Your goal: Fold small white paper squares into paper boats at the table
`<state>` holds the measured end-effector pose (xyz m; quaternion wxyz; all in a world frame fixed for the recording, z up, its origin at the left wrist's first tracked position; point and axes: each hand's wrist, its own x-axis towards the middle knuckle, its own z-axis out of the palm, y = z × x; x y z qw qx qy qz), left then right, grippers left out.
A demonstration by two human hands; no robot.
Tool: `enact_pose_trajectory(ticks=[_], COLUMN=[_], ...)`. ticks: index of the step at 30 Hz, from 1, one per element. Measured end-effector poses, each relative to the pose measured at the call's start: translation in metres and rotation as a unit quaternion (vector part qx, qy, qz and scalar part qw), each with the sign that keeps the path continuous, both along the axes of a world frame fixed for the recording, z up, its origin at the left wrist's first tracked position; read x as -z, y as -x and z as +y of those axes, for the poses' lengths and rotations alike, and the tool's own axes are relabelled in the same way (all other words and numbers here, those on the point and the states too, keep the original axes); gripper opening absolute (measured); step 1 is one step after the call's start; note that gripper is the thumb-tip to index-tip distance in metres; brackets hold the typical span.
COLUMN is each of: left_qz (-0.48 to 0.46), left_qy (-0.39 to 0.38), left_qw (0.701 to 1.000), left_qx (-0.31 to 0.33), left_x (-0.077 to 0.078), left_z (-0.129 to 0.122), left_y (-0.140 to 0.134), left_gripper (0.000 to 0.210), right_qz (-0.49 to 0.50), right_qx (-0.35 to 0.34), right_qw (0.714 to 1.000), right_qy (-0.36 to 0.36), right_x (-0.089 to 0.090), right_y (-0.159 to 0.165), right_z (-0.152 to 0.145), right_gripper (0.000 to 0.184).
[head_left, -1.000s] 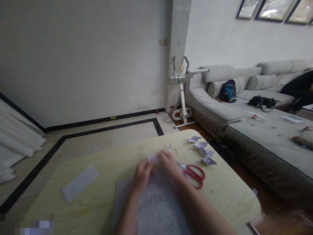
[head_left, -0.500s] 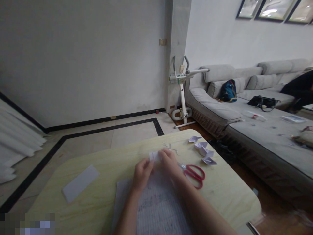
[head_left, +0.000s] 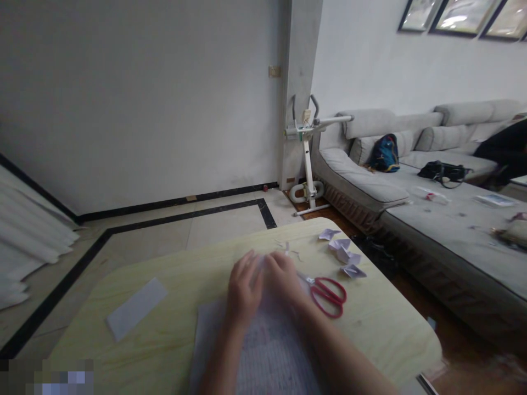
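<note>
Both hands meet over the far end of a written sheet of paper [head_left: 280,356] on the wooden table. My left hand [head_left: 246,285] has its fingers bent against a small piece of white paper [head_left: 262,262], mostly hidden between the hands. From the other side my right hand [head_left: 284,277] pinches the same piece, its fingers blurred. Red-handled scissors [head_left: 328,296] lie just right of my right hand, their blades partly behind it. Several folded paper shapes [head_left: 345,254] sit near the right edge. Thin paper scraps [head_left: 288,249] lie beyond my hands.
A white paper strip [head_left: 137,308] lies on the left of the table [head_left: 173,340]. Beyond the table's right edge stands a grey sofa [head_left: 444,230] with a blue bag [head_left: 385,153] and a black bag [head_left: 442,171]. A white exercise machine [head_left: 307,159] stands by the wall. A person in dark clothes [head_left: 504,148] is at far right.
My left hand has moved up and closer to my right hand, its fingers now over the small paper, which shows less than before. The scissors and folded shapes stay put.
</note>
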<state>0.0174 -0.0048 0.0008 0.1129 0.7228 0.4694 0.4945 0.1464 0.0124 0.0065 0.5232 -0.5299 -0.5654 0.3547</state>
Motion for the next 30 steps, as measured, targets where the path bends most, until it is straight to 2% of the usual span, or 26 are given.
enact_pose_trajectory(ticks=[7,16,23,30], left_qz=[-0.052,-0.136,-0.184,-0.198], left_qy=[0.080,0.176,0.206,0.218], left_qw=[0.995,0.974,0.960,0.954], left_qx=[0.027,0.038,0.034,0.051], left_x=[0.011,0.005,0.002,-0.004], left_z=[0.002,0.000,-0.001,-0.002], left_y=[0.000,-0.001,-0.002,-0.003], left_gripper=[0.032,0.034,0.034,0.033], right_qz=[-0.018,0.019,0.076,0.080], right_qx=[-0.041,-0.048,-0.055,-0.044], right_qw=[0.999,0.999,0.996,0.996], right_qy=[0.001,-0.008,0.010,0.019], right_x=[-0.005,-0.012,-0.009,-0.007], right_y=[0.005,0.005,0.006,0.004], right_z=[-0.010,-0.013,-0.010,-0.005], right_gripper=[0.025,0.013,0.011,0.010])
